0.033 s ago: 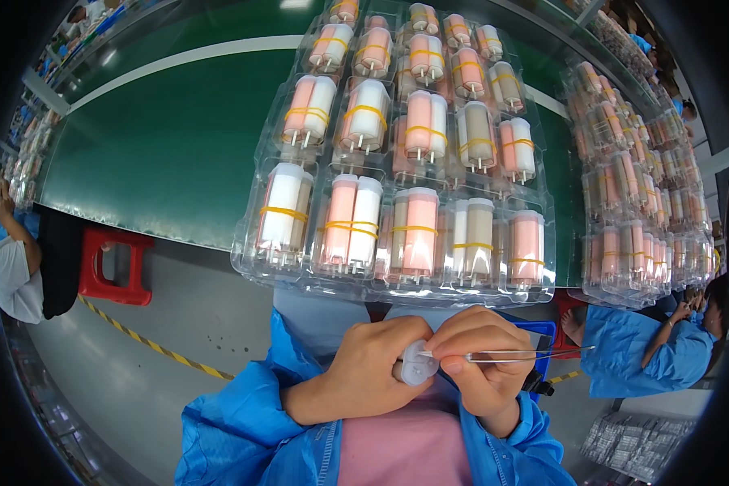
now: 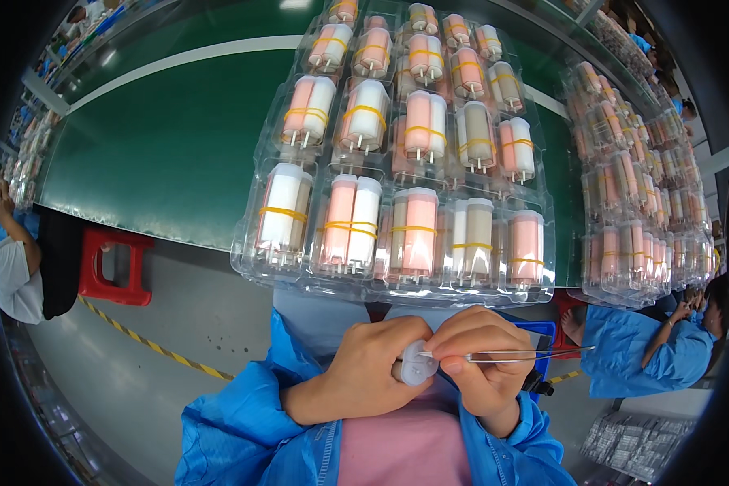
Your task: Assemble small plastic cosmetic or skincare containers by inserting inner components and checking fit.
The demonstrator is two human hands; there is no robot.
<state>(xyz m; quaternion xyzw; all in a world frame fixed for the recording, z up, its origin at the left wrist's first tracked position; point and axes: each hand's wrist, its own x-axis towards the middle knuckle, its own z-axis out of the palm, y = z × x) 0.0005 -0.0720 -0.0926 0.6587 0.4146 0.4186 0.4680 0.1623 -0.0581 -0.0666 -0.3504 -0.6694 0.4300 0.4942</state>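
While the left hand (image 2: 373,364) clenched a small white cylindrical part (image 2: 415,364) close to the chest, the right hand (image 2: 482,356) pinched thin metal tweezers (image 2: 510,355), tips touching the part's end. Head view: both hands sat low centre, over blue sleeves. Above them, a clear plastic tray (image 2: 251,263) held banded pink and white cylinders (image 2: 348,223) on a green table (image 2: 162,146). Red stool (image 2: 113,267) stood at left.

Glossy clear plastic tray (image 2: 251,259), shiny metal tweezers (image 2: 526,354)
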